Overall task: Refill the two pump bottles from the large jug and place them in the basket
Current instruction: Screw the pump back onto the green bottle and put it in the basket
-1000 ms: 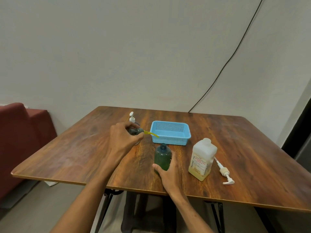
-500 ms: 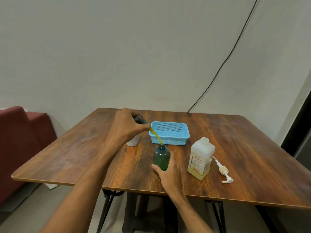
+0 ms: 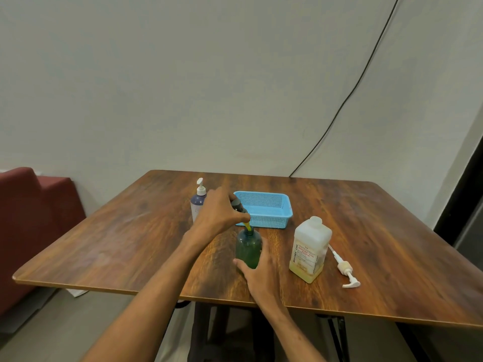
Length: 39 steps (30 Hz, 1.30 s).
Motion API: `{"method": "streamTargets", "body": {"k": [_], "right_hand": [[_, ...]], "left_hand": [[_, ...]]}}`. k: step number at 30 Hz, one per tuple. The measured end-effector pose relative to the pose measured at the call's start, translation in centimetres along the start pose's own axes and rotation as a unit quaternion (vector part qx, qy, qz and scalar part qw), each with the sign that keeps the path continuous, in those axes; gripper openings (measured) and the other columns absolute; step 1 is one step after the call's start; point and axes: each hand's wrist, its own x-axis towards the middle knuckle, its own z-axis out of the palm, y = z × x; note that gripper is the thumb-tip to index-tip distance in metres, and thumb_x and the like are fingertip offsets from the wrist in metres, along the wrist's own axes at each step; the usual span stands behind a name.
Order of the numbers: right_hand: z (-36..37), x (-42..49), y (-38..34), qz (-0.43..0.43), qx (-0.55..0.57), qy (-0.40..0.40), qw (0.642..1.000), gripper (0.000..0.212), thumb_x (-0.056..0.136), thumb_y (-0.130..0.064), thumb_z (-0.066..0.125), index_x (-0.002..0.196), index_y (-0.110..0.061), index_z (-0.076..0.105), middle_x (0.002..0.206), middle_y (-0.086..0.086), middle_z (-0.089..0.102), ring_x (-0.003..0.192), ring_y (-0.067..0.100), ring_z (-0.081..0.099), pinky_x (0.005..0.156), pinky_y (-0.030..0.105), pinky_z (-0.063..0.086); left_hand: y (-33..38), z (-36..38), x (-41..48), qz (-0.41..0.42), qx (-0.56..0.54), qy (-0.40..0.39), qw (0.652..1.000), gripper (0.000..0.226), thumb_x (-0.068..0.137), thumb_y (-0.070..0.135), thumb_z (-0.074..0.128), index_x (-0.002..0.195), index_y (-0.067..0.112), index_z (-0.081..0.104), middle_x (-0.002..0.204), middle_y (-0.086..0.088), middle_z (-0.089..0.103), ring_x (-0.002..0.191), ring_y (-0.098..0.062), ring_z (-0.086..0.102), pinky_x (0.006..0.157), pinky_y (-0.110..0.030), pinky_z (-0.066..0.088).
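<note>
Clamping right hand (image 3: 261, 275) round the foot of the green bottle (image 3: 248, 248), upright on the table (image 3: 130, 244) just before the basket (image 3: 264, 223), evidently bracing it against tipping while feeding in the pump (image 3: 236, 205). Pinching that pump's dark head in curled left hand (image 3: 217, 215), holding it tilted, long axis slanting, head up and leftward, yellow tube (image 3: 247, 227) pointing down into the bottle's neck. Noting jug (image 3: 311, 249) close on the right, likely placed for the other bottle (image 3: 197, 202) behind.

Hidden or unreadable
The left hand (image 3: 217, 214) covers most of the dark pump head (image 3: 236, 204) and one side of the pale white-pumped plastic bottle (image 3: 196, 205). Label print on the white plastic jug (image 3: 311, 244) is too small to read.
</note>
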Motion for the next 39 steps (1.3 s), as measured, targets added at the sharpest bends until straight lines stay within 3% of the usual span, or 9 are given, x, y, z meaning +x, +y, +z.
{"method": "streamTargets", "body": {"k": [3,9,17,23,27,29,34,36,39], "right_hand": [[0.1,0.0,0.2,-0.003,0.009,0.001,1.0,0.088,0.074,-0.046,0.081,0.144,-0.041,0.028,0.13,-0.026,0.042,0.118,-0.003,0.043,0.091,0.014,0.038],[0.3,0.0,0.5,-0.005,0.02,-0.002,1.0,0.085,0.074,-0.05,0.079,0.141,-0.045,0.028,0.131,-0.027,0.043,0.119,-0.002,0.045,0.093,0.016,0.04],[0.2,0.0,0.3,0.001,0.027,-0.004,1.0,0.082,0.076,-0.044,0.08,0.141,-0.042,0.029,0.132,-0.019,0.048,0.116,0.0,0.047,0.084,0.013,0.039],[0.2,0.0,0.4,-0.001,0.01,0.001,1.0,0.085,0.075,-0.044,0.08,0.142,-0.041,0.028,0.135,-0.015,0.049,0.119,0.004,0.049,0.09,0.023,0.045],[0.2,0.1,0.3,-0.007,0.002,0.003,1.0,0.083,0.075,-0.04,0.081,0.14,-0.042,0.03,0.132,-0.015,0.052,0.116,0.002,0.05,0.087,0.021,0.046],[0.3,0.2,0.5,-0.008,-0.001,0.005,1.0,0.084,0.075,-0.04,0.081,0.141,-0.042,0.03,0.133,-0.015,0.052,0.119,0.004,0.051,0.092,0.026,0.051],[0.5,0.3,0.7,-0.008,-0.014,0.013,1.0,0.084,0.076,-0.036,0.082,0.142,-0.039,0.031,0.134,-0.012,0.053,0.121,0.007,0.053,0.095,0.027,0.05],[0.4,0.3,0.7,-0.01,-0.025,0.013,1.0,0.084,0.076,-0.036,0.081,0.144,-0.037,0.031,0.135,-0.011,0.053,0.121,0.007,0.053,0.095,0.026,0.049],[0.3,0.2,0.6,-0.014,-0.036,0.014,0.999,0.084,0.078,-0.038,0.079,0.146,-0.033,0.03,0.136,-0.009,0.053,0.121,0.008,0.054,0.096,0.029,0.051]], "left_hand": [[-0.4,1.2,0.0,-0.013,-0.006,-0.017,1.0,0.025,0.072,0.017,0.087,0.086,0.001,0.073,0.101,-0.007,0.076,0.068,-0.01,0.069,0.052,-0.012,0.052],[-0.6,2.4,-0.2,-0.016,-0.02,-0.024,0.999,0.028,0.077,0.018,0.084,0.097,0.002,0.071,0.111,-0.01,0.073,0.071,-0.008,0.067,0.055,-0.008,0.051],[-1.5,4.0,-0.7,-0.038,-0.046,-0.033,0.998,0.034,0.076,0.024,0.085,0.101,0.004,0.073,0.09,-0.001,0.072,0.066,-0.008,0.065,0.052,-0.007,0.046],[-2.3,4.4,-1.4,-0.064,-0.128,-0.025,0.989,0.022,0.076,0.022,0.085,0.089,0.01,0.074,0.078,0.007,0.069,0.068,-0.004,0.066,0.057,-0.011,0.049],[-3.0,5.2,-2.4,-0.069,-0.203,0.014,0.977,0.026,0.075,0.02,0.085,0.098,0.012,0.075,0.084,0.0,0.072,0.077,-0.008,0.066,0.066,-0.015,0.053],[-3.2,5.5,-3.0,-0.066,-0.245,0.035,0.967,0.028,0.074,0.015,0.085,0.1,0.013,0.075,0.089,-0.001,0.073,0.081,-0.009,0.067,0.072,-0.017,0.056],[-3.4,6.3,-3.9,-0.056,-0.291,0.065,0.953,0.027,0.079,0.008,0.078,0.098,0.025,0.074,0.097,0.008,0.075,0.093,-0.004,0.069,0.089,-0.03,0.058],[-3.2,6.8,-4.2,-0.055,-0.31,0.06,0.947,0.027,0.081,0.014,0.079,0.102,0.029,0.072,0.101,0.012,0.073,0.096,0.0,0.068,0.09,-0.027,0.057],[-2.9,7.6,-4.1,-0.063,-0.296,0.072,0.95,0.04,0.075,0.036,0.084,0.11,0.024,0.069,0.106,0.014,0.069,0.097,0.0,0.066,0.081,-0.016,0.054]]}}
